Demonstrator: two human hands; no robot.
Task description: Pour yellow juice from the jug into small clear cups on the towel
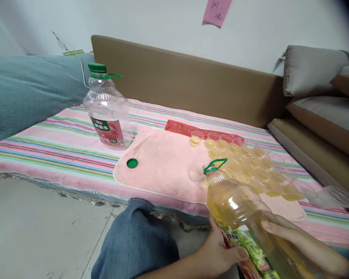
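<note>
A large clear bottle (235,201) of pale yellow drink tilts towards the mat, its open neck with a green ring handle (215,166) at one small clear cup (195,173). My left hand (218,252) grips the bottle's side near the green and red label, thumb over it. Along the far side of the bottle lies my right hand (296,238), fingers against the plastic. Beyond the bottle stand several small cups (221,146) with pale yellow liquid, grouped close together. A green cap (132,163) rests on the pink mat (159,162). Whether liquid is flowing I cannot tell.
A big clear bottle (107,104) with a green cap and pink label stands on the striped cloth (75,135) at left. A red plastic wrapper (177,126) lies behind the cups. Stacked clear cups (337,197) lie at right, near cushions (314,71).
</note>
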